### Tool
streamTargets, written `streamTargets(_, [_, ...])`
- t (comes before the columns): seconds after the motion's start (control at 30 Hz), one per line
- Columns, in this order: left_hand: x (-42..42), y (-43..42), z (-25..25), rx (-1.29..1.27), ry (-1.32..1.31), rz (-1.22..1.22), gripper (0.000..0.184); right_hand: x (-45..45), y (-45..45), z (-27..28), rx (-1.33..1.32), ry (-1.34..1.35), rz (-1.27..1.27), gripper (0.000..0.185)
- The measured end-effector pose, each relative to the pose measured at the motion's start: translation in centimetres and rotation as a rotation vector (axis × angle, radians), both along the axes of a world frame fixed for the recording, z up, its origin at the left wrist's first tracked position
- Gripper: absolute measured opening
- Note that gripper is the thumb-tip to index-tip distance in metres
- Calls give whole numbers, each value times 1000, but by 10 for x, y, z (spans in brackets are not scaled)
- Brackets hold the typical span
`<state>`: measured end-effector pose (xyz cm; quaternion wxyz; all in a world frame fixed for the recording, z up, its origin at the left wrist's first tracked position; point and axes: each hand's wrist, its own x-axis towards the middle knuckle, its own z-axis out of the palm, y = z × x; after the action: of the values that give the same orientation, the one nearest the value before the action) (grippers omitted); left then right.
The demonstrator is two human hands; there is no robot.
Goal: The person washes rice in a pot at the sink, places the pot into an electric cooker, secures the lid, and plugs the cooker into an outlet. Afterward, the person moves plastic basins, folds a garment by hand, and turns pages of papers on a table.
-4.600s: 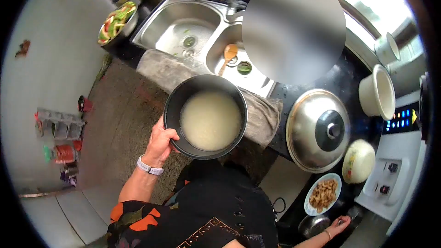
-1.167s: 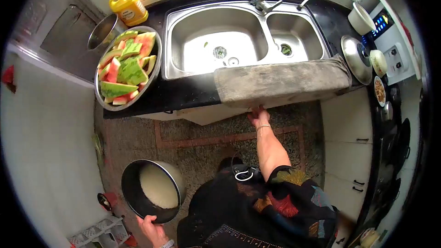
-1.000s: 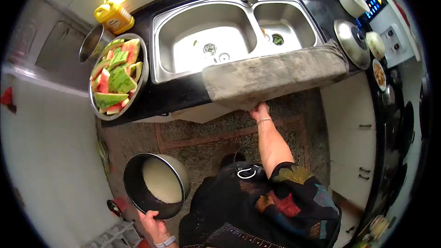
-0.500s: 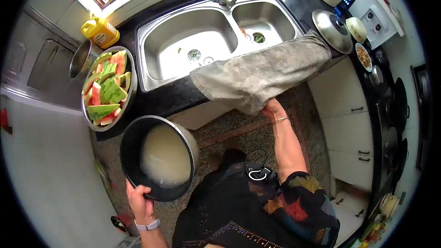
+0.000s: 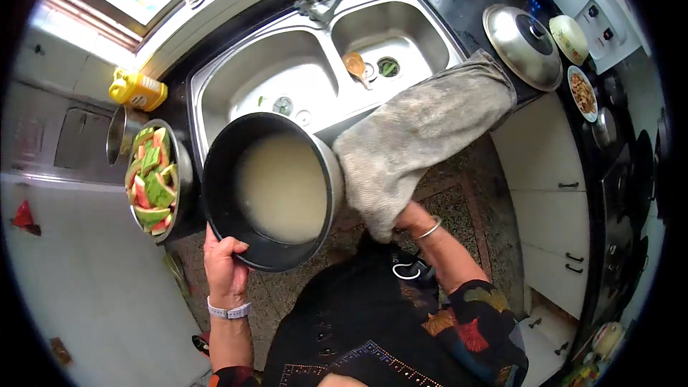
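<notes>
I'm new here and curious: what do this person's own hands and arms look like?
The left hand is ungloved, with a pale wristband; the right hand, partly hidden, has a silvery bangle at the wrist. Black sleeves carry orange and red patches.

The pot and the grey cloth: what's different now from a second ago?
The pot moved closer to the sink. The right hand pulled part of the grey cloth out from the counter and is mostly hidden by it. The left hand still holds the pot; the lid stayed on the counter.
</notes>
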<state>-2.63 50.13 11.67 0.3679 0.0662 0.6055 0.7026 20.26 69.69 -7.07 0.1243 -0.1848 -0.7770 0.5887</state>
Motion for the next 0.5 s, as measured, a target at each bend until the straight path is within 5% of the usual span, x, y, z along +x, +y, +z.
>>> streamTargets(0.07, [15,26,-3,-27,-49,-24,77,-20,-18,-58,127,219,-193,58])
streamTargets(0.1, [22,38,-8,-32,-59,-16,76,-30,-16,-52,-102,328,-153,57])
streamTargets(0.17, [37,65,-13,-78,-78,121,75,-31,13,9,-310,200,-201,53])
streamTargets(0.23, [38,78,-8,-94,-47,-4,75,-31,40,50,-583,144,-283,51])
streamTargets(0.5, [55,117,-3,-129,-4,-126,76,-63,139,-10,-1391,637,41,52])
